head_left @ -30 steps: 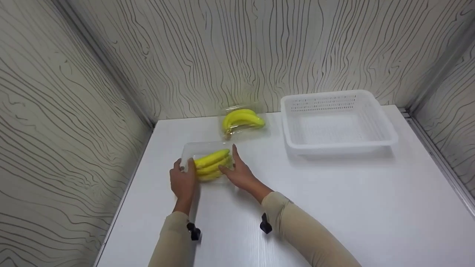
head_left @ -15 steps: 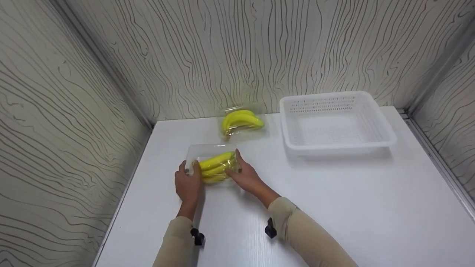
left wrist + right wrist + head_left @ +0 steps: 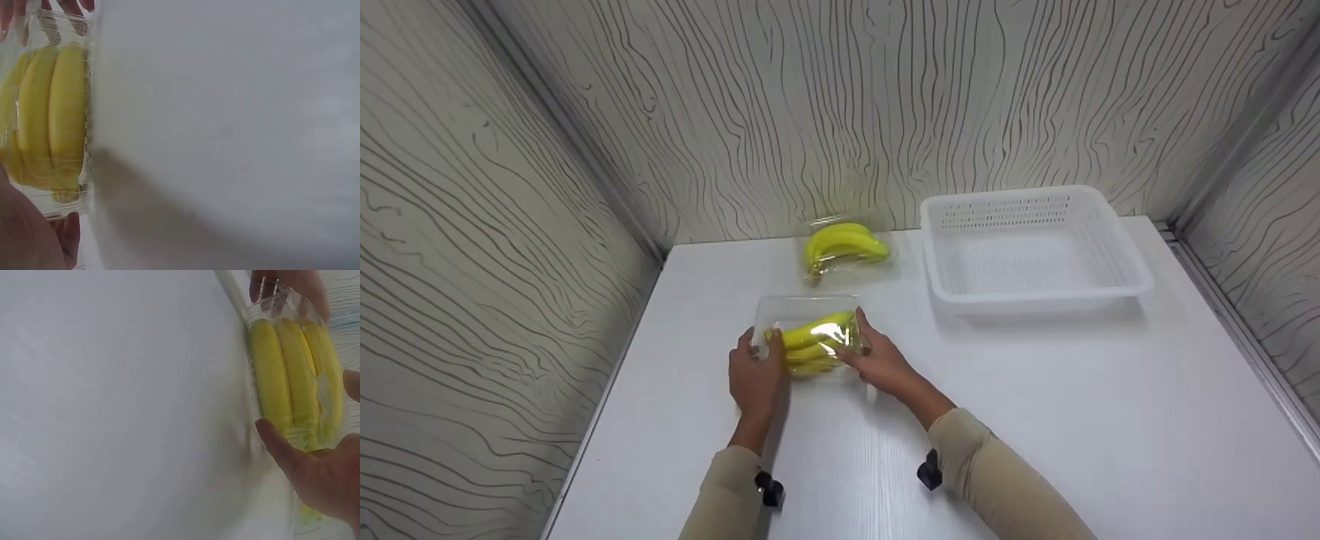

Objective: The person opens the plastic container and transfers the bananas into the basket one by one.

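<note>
A clear plastic box (image 3: 808,304) with a bunch of yellow bananas (image 3: 814,342) inside is held between both hands, over the left half of the white table. My left hand (image 3: 756,376) grips its left end, thumb on the near top side. At the opposite end my right hand (image 3: 889,365) holds it, thumb across the front of the plastic. In the left wrist view several bananas (image 3: 67,115) press against the clear wall. The right wrist view shows the same bananas (image 3: 273,374) from the other side, with right-hand fingers at the box's end.
Behind, near the back wall, lies a second clear box with bananas (image 3: 846,244). A white perforated basket (image 3: 1039,294) stands at the back right of the white table (image 3: 1035,420). Wood-grain panels (image 3: 840,97) enclose the back and sides.
Both hands have shifted to the right, carrying the box of bananas with them. The second box and the basket keep their places on the table.
</note>
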Demonstrator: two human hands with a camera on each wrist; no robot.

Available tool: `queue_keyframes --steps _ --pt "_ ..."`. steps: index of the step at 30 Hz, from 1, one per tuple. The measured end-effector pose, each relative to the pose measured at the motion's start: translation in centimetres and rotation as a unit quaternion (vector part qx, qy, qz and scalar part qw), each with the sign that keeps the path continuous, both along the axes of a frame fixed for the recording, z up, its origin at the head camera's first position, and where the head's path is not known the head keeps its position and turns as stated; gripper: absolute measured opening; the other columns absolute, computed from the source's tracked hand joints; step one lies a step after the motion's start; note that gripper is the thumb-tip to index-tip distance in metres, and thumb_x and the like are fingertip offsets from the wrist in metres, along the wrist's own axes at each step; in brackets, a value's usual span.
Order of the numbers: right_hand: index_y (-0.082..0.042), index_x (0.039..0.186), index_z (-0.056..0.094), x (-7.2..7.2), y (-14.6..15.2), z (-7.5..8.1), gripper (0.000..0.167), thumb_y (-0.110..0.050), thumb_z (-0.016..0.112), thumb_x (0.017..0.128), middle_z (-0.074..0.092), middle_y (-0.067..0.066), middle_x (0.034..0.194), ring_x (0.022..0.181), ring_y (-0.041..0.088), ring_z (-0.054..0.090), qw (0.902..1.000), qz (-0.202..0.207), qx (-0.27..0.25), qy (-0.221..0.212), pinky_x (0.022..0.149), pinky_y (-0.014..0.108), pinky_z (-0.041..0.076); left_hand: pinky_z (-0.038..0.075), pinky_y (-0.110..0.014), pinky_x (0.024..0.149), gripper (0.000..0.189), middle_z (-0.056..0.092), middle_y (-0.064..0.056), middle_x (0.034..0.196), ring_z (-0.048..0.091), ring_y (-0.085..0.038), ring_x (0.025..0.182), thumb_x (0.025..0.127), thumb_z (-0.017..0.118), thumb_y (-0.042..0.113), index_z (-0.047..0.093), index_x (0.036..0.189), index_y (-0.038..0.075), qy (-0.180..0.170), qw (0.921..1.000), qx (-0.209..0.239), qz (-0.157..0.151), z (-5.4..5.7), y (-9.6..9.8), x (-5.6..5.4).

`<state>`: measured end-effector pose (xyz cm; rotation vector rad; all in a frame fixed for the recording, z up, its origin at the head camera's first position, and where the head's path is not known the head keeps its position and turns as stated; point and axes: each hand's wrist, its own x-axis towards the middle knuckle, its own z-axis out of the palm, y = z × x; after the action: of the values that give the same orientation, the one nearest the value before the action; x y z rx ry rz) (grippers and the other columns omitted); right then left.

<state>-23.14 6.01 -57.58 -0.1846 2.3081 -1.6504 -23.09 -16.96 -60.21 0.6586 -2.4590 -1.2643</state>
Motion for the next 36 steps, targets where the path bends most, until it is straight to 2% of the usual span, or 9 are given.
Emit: queue_keyframes --steps 3,5,7,9,13,17,22,26,36 --pt "-0.021 0.173 0.006 0.4 0.8 -0.1 0.099 -0.053 0.067 0.102 0.025 0.019 0.177 0.152 0.046 0.048 0.9997 0.002 0.024 0.004 0.121 0.058 0.045 0.053 -0.049 0.090 0.072 0.066 -0.018 0.119 0.065 -0.033 0.107 0.098 0.063 0.062 0.059 0.152 0.014 -0.002 1.0000 -0.001 -0.006 -0.1 0.7 0.3" --pt "-0.020 0.173 0.007 0.6 1.3 -0.2 0.099 -0.055 0.066 0.102 0.027 0.020 0.176 0.158 0.045 0.038 0.9991 -0.002 0.039 0.012 0.130 0.059 0.034 0.053 -0.049 0.090 0.072 0.066 -0.017 0.118 0.065 -0.032 0.107 0.098 0.064 0.061 0.059 0.152 0.014 -0.001 0.9999 -0.005 -0.011 -0.2 1.1 0.4" --pt "-0.020 0.173 0.007 0.8 1.9 -0.3 0.099 -0.055 0.066 0.102 0.027 0.020 0.176 0.158 0.046 0.039 0.9991 -0.005 0.039 0.014 0.130 0.059 0.034 0.053 -0.049 0.089 0.072 0.066 -0.017 0.117 0.064 -0.032 0.105 0.098 0.065 0.060 0.059 0.152 0.014 0.000 0.9998 -0.009 -0.016 -0.2 1.6 0.5" --pt "-0.020 0.173 0.007 1.0 2.5 -0.4 0.098 -0.053 0.066 0.102 0.028 0.021 0.175 0.154 0.047 0.044 0.9992 -0.009 0.036 0.017 0.124 0.058 0.043 0.053 -0.049 0.088 0.071 0.066 -0.017 0.115 0.064 -0.031 0.103 0.097 0.065 0.060 0.060 0.152 0.014 0.002 0.9997 -0.014 -0.020 -0.2 2.2 0.6" --pt "-0.020 0.173 0.008 1.4 3.9 -0.6 0.094 -0.047 0.066 0.104 0.025 0.021 0.176 0.149 0.049 0.051 0.9996 -0.015 0.021 0.012 0.102 0.050 0.061 0.052 -0.047 0.083 0.070 0.065 -0.016 0.110 0.062 -0.029 0.097 0.097 0.068 0.058 0.061 0.151 0.015 0.009 0.9994 -0.018 -0.030 -0.2 3.3 0.9" --pt "-0.020 0.173 0.009 1.9 5.3 -0.7 0.092 -0.042 0.067 0.105 0.021 0.021 0.177 0.147 0.050 0.052 0.9998 -0.019 0.007 0.000 0.088 0.045 0.066 0.051 -0.044 0.078 0.068 0.064 -0.014 0.106 0.060 -0.026 0.092 0.096 0.070 0.055 0.062 0.151 0.016 0.020 0.9986 -0.022 -0.044 -0.4 4.3 1.5" --pt "-0.018 0.173 0.008 2.7 7.1 -0.5 0.093 -0.039 0.067 0.105 0.016 0.023 0.178 0.148 0.051 0.051 0.9997 -0.023 -0.001 -0.002 0.091 0.048 0.065 0.051 -0.042 0.076 0.068 0.065 -0.013 0.104 0.059 -0.024 0.090 0.095 0.071 0.053 0.061 0.151 0.016 0.035 0.9972 -0.020 -0.062 -0.8 5.6 1.9" --pt "-0.018 0.173 0.008 3.3 8.1 -0.5 0.093 -0.042 0.066 0.105 0.016 0.024 0.178 0.149 0.053 0.048 0.9994 -0.027 0.019 0.007 0.105 0.053 0.060 0.053 -0.046 0.078 0.068 0.065 -0.013 0.104 0.060 -0.025 0.092 0.095 0.071 0.051 0.061 0.151 0.016 0.041 0.9966 -0.016 -0.070 -0.7 6.6 2.3" --pt "-0.019 0.173 0.003 4.5 9.8 -0.7 0.093 -0.050 0.060 0.106 0.015 0.021 0.179 0.150 0.052 0.049 0.9963 -0.039 0.076 0.005 0.119 0.060 0.048 0.057 -0.049 0.093 0.069 0.067 -0.010 0.115 0.062 -0.023 0.103 0.098 0.068 0.051 0.053 0.158 0.018 0.015 0.9921 -0.023 -0.122 -0.7 7.8 2.8"
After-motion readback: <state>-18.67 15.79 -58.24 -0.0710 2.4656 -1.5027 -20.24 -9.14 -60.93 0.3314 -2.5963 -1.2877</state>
